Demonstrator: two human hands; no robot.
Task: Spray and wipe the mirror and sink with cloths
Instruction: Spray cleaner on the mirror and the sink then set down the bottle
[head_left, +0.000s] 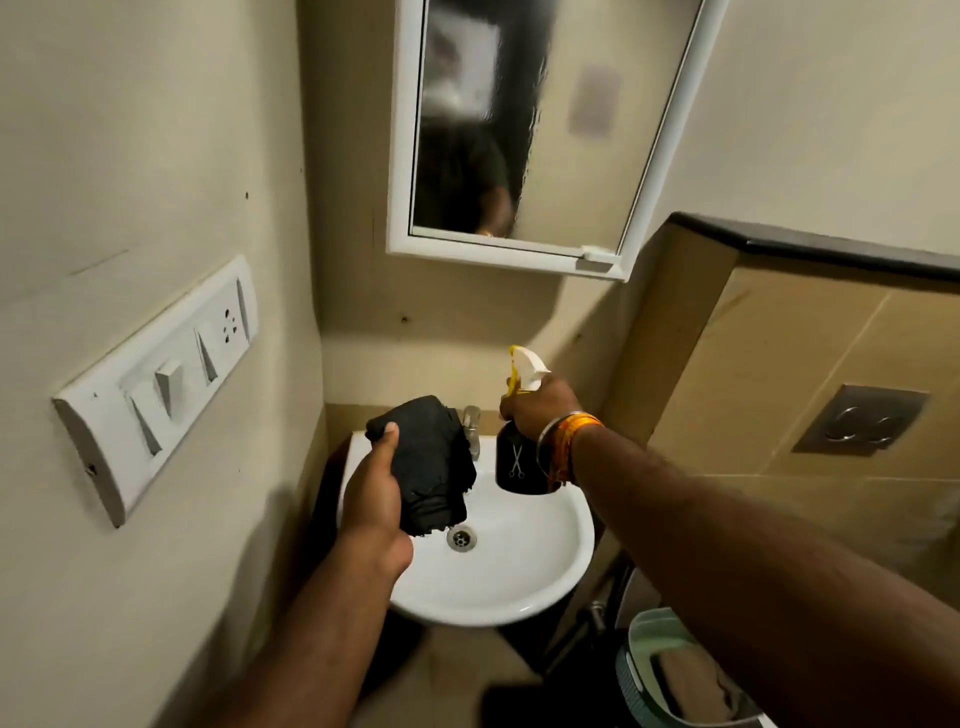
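Now mid-task, spray stage by the look of it. Right hand (537, 410) wrapped round neck of black spray bottle (519, 462), fingers curled at the trigger; white-and-yellow nozzle head (525, 370) pointing up and toward the back wall, roughly at the mirror (524, 119). Bottle long axis near upright, tilted a little, body hanging over back right rim of the sink (545, 566). Left hand (371, 499) gripping a bunched black cloth (431, 462), thumb on top, fingers hidden under the fabric; cloth held above back left part of the basin, just in front of the tap (471, 423).

Key relation: mirror straight up and beyond both hands, well apart, nozzle already facing it. Right hand nearer to the mirror's lower edge; cloth hand lower and to the left. Glass looking misted or streaked, reflection blurred, so possibly sprayed already; cannot tell for sure. Next likely: another squeeze, or cloth lifted to the glass.

Obstructions: nothing between nozzle and mirror. Tap partly behind cloth, close to the bottle. Drain (461, 538) below cloth. Switch panel (156, 384) on left wall beside left forearm; overspray risk. Flush plate (860, 421) on tiled right wall. Bin (670, 670) on the floor, lower right.
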